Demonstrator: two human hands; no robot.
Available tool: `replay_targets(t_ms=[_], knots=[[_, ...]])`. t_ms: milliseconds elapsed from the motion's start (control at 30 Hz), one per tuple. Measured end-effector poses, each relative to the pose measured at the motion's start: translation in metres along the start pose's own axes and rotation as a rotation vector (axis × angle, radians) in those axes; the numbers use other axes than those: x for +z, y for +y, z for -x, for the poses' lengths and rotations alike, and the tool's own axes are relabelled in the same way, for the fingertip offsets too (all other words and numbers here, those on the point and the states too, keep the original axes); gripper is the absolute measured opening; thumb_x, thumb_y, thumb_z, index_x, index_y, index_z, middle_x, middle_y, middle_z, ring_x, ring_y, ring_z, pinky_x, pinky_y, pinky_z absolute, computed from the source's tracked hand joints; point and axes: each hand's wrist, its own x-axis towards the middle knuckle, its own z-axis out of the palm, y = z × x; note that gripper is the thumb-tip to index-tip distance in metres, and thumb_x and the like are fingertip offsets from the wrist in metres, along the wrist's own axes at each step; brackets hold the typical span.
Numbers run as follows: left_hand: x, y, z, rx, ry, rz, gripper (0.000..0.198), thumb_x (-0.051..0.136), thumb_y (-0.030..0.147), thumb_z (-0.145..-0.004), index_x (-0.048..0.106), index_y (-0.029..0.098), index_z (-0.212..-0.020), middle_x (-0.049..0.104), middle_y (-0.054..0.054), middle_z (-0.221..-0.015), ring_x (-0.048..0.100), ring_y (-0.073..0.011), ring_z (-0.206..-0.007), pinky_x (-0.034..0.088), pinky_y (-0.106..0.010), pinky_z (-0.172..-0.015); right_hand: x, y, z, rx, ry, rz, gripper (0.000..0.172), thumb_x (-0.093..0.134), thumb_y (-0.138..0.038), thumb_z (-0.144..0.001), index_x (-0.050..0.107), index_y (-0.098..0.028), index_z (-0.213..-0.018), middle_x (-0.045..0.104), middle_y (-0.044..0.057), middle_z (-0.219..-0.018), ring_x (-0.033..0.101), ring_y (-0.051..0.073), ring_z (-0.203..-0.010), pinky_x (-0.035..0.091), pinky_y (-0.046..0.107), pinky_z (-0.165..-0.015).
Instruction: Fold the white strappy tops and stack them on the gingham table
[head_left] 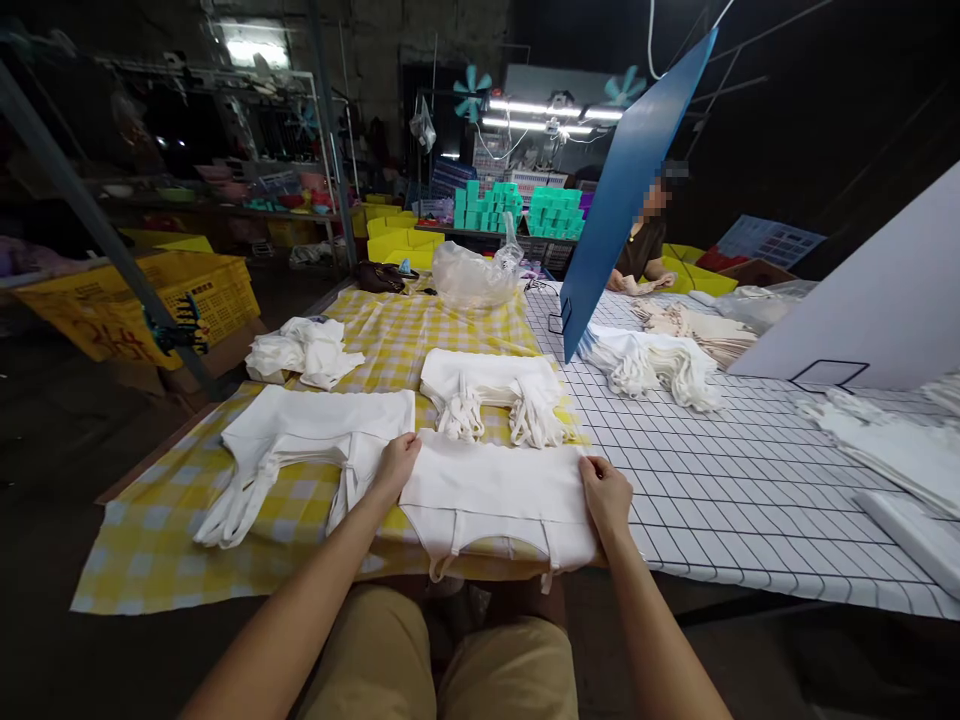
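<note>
A white strappy camisole top (499, 485) lies spread flat at the table's front edge, its thin straps pointing toward me. My left hand (397, 467) pinches its upper left corner. At the opposite upper corner, my right hand (606, 495) grips the fabric between thumb and fingers. Just left of my left hand is a stack of white tops (322, 415) with straps hanging toward me. Beyond the spread top sits another stack of white tops (491, 375), its straps gathered in two bunches.
A crumpled white garment pile (304, 350) lies far left on the yellow checked cloth (375, 325). A clear plastic bag (476, 272) stands at the back. An upright blue panel (626, 190) rises at right; a person (645, 245) handles beige fabric behind it. A yellow crate (150, 300) stands left.
</note>
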Motion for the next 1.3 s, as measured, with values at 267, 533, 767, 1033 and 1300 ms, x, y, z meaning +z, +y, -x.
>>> replay_targets(t_ms=[267,533,767,1033,1300], knots=[[0.002,0.001,-0.001,-0.034,0.012,0.027,0.021,0.053,0.033,-0.068,0.056,0.016,-0.057,0.05,0.003,-0.05,0.047,-0.0137,-0.057,0.03,-0.022,-0.052,0.001,-0.007,-0.003,0.047,-0.092,0.036,0.024,0.059,-0.045,-0.061,0.061,-0.02,-0.062,0.059,0.004,-0.059,0.047,0.018,-0.061,0.027,0.028,-0.056],[-0.007,0.023,-0.009,-0.014,-0.001,0.127,0.023,0.057,0.035,-0.067,0.064,0.014,-0.073,0.061,-0.002,-0.063,0.053,-0.0153,-0.064,0.037,-0.023,-0.059,-0.025,-0.011,-0.007,0.0,-0.298,-0.21,0.035,0.057,-0.052,-0.062,0.056,-0.018,-0.065,0.051,-0.002,-0.058,0.043,0.012,-0.055,0.033,0.024,-0.051],[-0.029,0.068,-0.027,0.073,-0.051,0.367,0.033,0.064,0.042,-0.062,0.061,0.013,-0.076,0.058,0.001,-0.061,0.05,-0.0107,-0.054,0.036,-0.02,-0.051,-0.057,-0.041,-0.029,0.012,-0.294,-0.46,0.034,0.068,-0.049,-0.059,0.056,-0.017,-0.061,0.034,-0.007,-0.047,0.027,0.006,-0.045,0.021,0.021,-0.039],[-0.043,0.098,-0.034,0.041,-0.082,0.449,0.031,0.066,0.04,-0.062,0.06,0.013,-0.076,0.056,0.003,-0.057,0.051,-0.0098,-0.05,0.04,-0.021,-0.048,-0.076,-0.067,-0.047,-0.068,-0.29,-0.42,0.036,0.069,-0.048,-0.059,0.05,-0.018,-0.053,0.037,-0.005,-0.05,0.029,0.006,-0.045,0.022,0.02,-0.037],[-0.057,0.112,-0.038,0.145,-0.052,0.415,0.028,0.067,0.038,-0.063,0.062,0.013,-0.073,0.059,0.002,-0.058,0.052,-0.0098,-0.052,0.041,-0.02,-0.05,-0.096,-0.09,-0.05,-0.056,-0.311,-0.434,0.034,0.072,-0.047,-0.055,0.059,-0.017,-0.059,0.039,-0.005,-0.047,0.032,0.006,-0.043,0.022,0.019,-0.035]])
